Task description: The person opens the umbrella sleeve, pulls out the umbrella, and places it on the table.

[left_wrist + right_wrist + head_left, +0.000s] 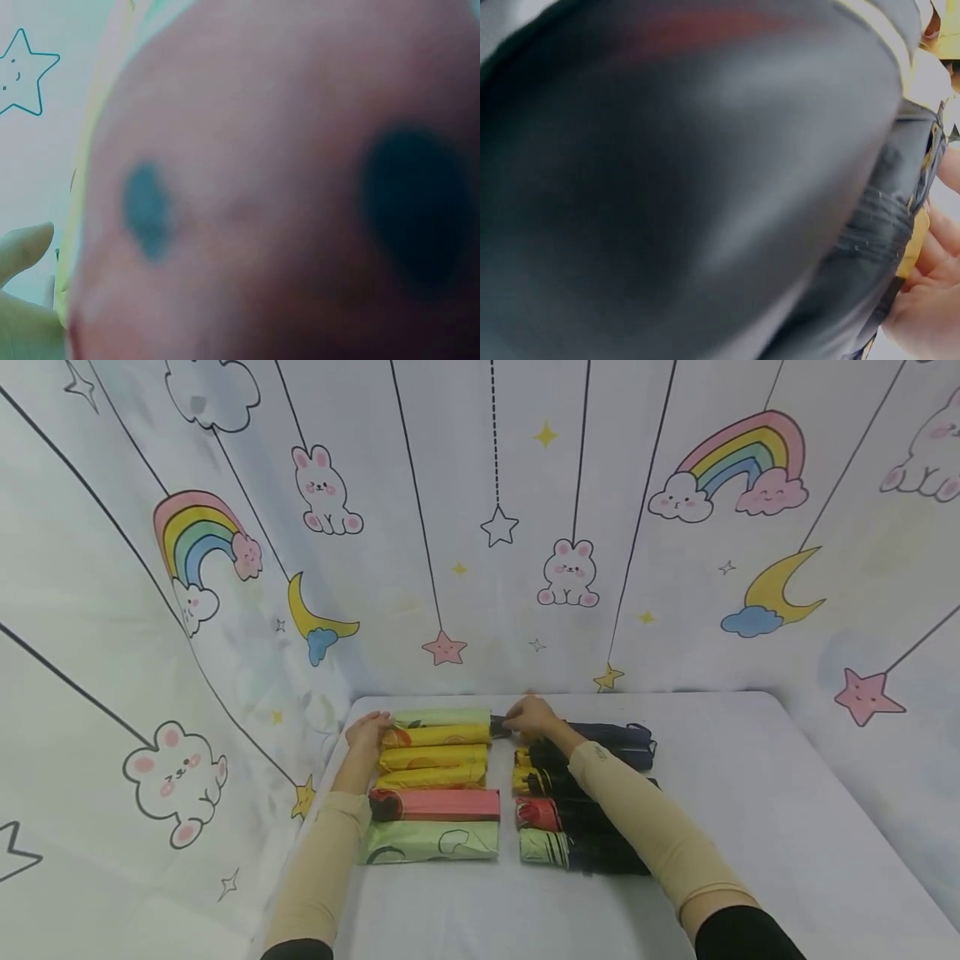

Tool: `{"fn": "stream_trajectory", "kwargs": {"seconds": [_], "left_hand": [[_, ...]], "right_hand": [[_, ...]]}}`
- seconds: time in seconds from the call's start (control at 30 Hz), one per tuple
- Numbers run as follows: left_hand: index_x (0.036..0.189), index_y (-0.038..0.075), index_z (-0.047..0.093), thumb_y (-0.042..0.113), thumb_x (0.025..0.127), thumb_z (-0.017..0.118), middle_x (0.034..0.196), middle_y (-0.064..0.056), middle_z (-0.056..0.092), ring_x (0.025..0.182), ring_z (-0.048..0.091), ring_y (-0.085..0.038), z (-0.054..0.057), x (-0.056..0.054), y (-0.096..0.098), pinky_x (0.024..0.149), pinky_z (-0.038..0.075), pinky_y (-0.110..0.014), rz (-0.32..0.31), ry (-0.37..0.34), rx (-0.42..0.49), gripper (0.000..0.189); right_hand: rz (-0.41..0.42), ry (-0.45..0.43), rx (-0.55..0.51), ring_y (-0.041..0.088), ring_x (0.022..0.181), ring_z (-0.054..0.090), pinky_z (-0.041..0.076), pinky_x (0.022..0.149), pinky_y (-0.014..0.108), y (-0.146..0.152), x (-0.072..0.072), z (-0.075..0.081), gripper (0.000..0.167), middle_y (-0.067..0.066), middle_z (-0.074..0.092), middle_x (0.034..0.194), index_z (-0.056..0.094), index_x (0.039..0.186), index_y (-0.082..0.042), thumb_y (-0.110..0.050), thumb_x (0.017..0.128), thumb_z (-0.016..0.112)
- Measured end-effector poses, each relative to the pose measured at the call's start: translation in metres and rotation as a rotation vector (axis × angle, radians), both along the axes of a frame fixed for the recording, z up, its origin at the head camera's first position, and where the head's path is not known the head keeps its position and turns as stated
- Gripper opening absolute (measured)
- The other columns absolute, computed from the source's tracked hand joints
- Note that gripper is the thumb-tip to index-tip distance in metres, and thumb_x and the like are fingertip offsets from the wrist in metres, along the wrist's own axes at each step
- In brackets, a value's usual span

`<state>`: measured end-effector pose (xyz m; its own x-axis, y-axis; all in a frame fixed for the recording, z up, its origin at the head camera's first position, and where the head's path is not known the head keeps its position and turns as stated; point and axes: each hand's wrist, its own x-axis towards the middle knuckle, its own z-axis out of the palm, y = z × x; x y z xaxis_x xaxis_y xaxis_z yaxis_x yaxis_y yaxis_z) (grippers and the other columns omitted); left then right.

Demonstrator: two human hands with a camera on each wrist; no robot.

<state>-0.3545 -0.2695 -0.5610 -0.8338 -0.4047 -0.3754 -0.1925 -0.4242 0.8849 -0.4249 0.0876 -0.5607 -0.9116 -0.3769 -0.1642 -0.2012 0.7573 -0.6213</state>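
Note:
My left hand (367,729) holds the left end of a long pale green packet (442,717) at the back of the left column. With the fingertips of my right hand (534,718) I pinch a small dark piece (500,727) at that packet's right end. Below it lie several yellow packets (433,757), a pink packet (442,805) and another pale green packet (431,842). Glossy black packaging (690,187) fills most of the right wrist view, my fingers at its right edge. Blurred skin covers most of the left wrist view.
A right column holds black rolls with coloured ends, among them a red-ended roll (536,814) and a green-striped roll (543,846). A navy bundle (615,735) with loops lies behind them, beneath my right forearm. The white table (450,910) meets a printed curtain (450,527).

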Motion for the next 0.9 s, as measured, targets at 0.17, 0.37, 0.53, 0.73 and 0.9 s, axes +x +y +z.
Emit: {"fn": "stream_trajectory", "kwargs": {"seconds": [0.17,0.37,0.53,0.73,0.9], "left_hand": [[0.156,0.0,0.044,-0.008,0.097,0.065,0.154,-0.017,0.053,0.137,0.056,-0.021,-0.001,0.0,-0.001,0.102,0.056,-0.025,-0.004,-0.018,-0.003,0.063],[0.155,-0.003,0.045,-0.01,0.096,0.065,0.152,-0.019,0.054,0.138,0.055,-0.024,-0.005,-0.001,-0.001,0.104,0.055,-0.025,0.019,-0.009,-0.03,0.062],[0.151,-0.006,0.048,-0.011,0.095,0.066,0.15,-0.022,0.055,0.138,0.056,-0.026,-0.009,-0.002,0.0,0.105,0.054,-0.024,0.04,0.004,-0.05,0.059],[0.152,-0.005,0.047,-0.012,0.095,0.064,0.15,-0.022,0.054,0.137,0.056,-0.028,-0.01,0.0,0.0,0.104,0.054,-0.025,0.056,0.008,-0.031,0.06],[0.15,-0.006,0.049,-0.014,0.095,0.062,0.147,-0.024,0.057,0.133,0.06,-0.028,-0.009,0.001,0.002,0.093,0.059,-0.021,0.104,0.028,-0.012,0.057]], "right_hand": [[0.039,0.025,0.01,0.024,0.1,0.073,0.063,0.089,0.042,-0.001,0.003,0.003,0.038,0.01,0.078,0.111,0.076,0.124,-0.003,-0.03,0.099,0.073],[0.025,-0.028,0.021,0.019,0.09,0.072,0.064,0.079,0.035,-0.003,0.002,0.002,0.035,0.008,0.078,0.105,0.077,0.12,-0.003,-0.03,0.098,0.075],[0.063,-0.068,0.019,0.015,0.086,0.068,0.062,0.078,0.032,0.0,0.007,0.005,0.035,0.008,0.077,0.111,0.076,0.122,-0.003,-0.03,0.1,0.072],[0.128,-0.104,-0.029,0.016,0.08,0.066,0.06,0.074,0.032,0.002,0.011,0.009,0.035,0.009,0.077,0.106,0.076,0.121,0.0,-0.029,0.101,0.069],[0.087,-0.113,-0.078,0.015,0.089,0.07,0.06,0.077,0.031,0.004,0.001,0.002,0.032,0.006,0.079,0.103,0.08,0.114,-0.003,-0.03,0.1,0.072]]}}
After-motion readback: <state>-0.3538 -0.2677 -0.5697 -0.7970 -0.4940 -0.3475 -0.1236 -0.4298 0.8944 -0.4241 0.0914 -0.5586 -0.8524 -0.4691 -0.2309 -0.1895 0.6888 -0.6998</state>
